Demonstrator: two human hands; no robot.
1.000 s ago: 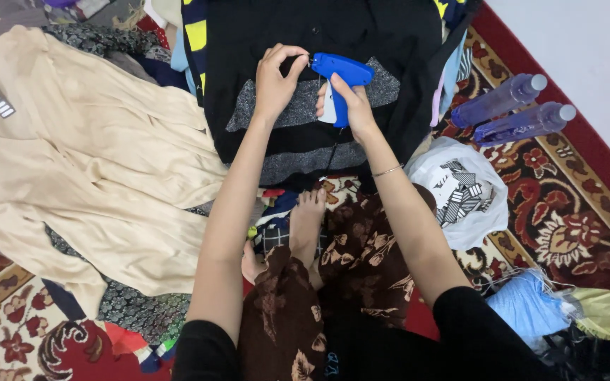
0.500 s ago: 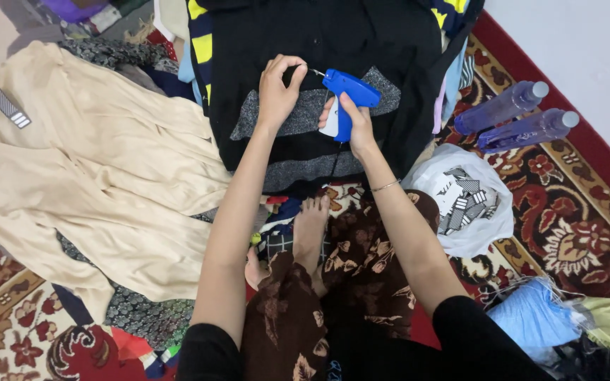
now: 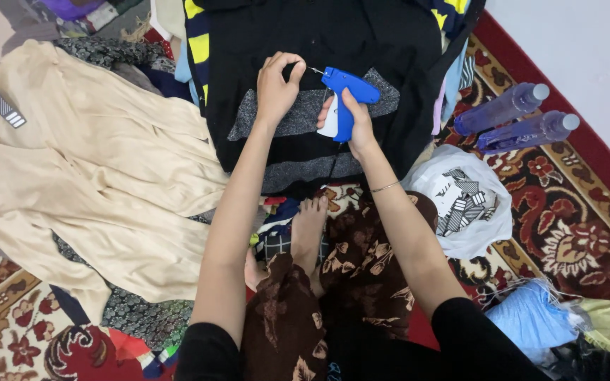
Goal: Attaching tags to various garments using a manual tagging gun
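A black garment with grey glittery bands [image 3: 319, 42] lies spread in front of me at the top centre. My left hand [image 3: 277, 85] pinches a fold of its fabric at the needle of a blue tagging gun [image 3: 347, 95]. My right hand [image 3: 351, 123] grips the gun's handle, and a white tag shows beside the handle. The needle tip points left at my pinching fingers. A thin bracelet circles my right wrist.
A cream garment [image 3: 93, 176] is spread on the left over patterned fabrics. Two purple bottles [image 3: 513, 116] lie at the right by the wall. A white plastic bag of tags [image 3: 464, 201] sits near my right forearm, and a blue bundle [image 3: 531, 317] at lower right. A patterned red carpet [image 3: 566, 226] lies under everything.
The view shifted slightly; my hands and the gun sit a little lower in frame. My grip on the fabric and the gun is unchanged.
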